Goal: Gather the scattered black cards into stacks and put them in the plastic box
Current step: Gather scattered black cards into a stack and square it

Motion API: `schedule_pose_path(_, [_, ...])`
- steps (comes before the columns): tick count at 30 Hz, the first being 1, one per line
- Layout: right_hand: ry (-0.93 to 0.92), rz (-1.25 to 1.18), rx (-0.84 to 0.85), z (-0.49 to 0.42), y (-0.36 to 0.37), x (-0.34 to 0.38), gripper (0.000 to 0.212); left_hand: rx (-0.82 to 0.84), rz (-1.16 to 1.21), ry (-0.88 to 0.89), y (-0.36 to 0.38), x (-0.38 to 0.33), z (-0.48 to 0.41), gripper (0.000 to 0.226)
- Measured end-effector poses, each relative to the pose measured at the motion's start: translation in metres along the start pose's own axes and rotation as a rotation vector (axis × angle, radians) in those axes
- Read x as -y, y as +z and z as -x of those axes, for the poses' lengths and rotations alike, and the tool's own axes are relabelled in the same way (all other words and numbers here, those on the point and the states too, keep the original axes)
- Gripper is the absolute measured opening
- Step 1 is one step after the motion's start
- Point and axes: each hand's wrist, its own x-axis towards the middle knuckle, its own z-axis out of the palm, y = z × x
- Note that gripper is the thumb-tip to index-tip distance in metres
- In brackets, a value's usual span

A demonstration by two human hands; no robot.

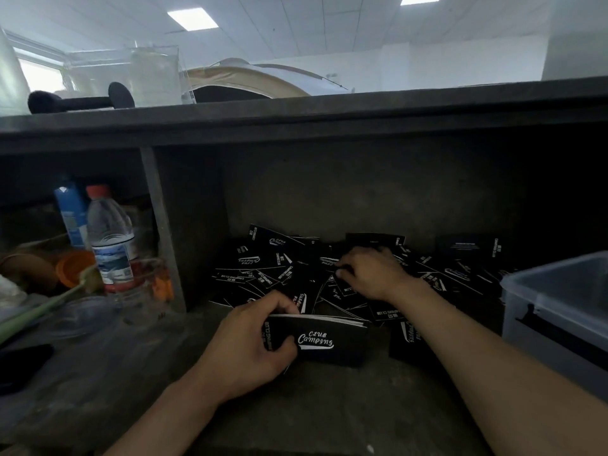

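This looks like a camping shop or showroom. A tent (pixel 250 77) stands in the upper middle of the frame, under white ceiling lights (pixel 192 18). Black cards (pixel 263 268) in the middle read "Camping Club".

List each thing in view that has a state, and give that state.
left hand: shut on the card stack
card stack: gathered, held on edge
right hand: fingers down in the loose cards, grip unclear
loose cards: scattered, overlapping
plastic box: open, no lid on; inside hard to see
water bottle: upright, red cap on
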Motion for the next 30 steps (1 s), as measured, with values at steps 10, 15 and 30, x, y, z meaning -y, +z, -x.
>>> schedule_pose_path(10, [0.333,-0.346,-0.019,0.017,-0.018,0.000,0.045,-0.020,0.030,-0.017,0.001,-0.005,0.001,0.029])
schedule_pose_path(15, [0.463,-0.528,0.084,0.020,-0.031,-0.003,0.080,-0.039,0.040,-0.022,0.001,-0.004,0.001,0.026])
schedule_pose_path(30, [0.321,-1.264,-0.212,0.028,-0.053,-0.007,0.082,-0.116,0.014,0.063,0.003,0.006,-0.002,0.017])
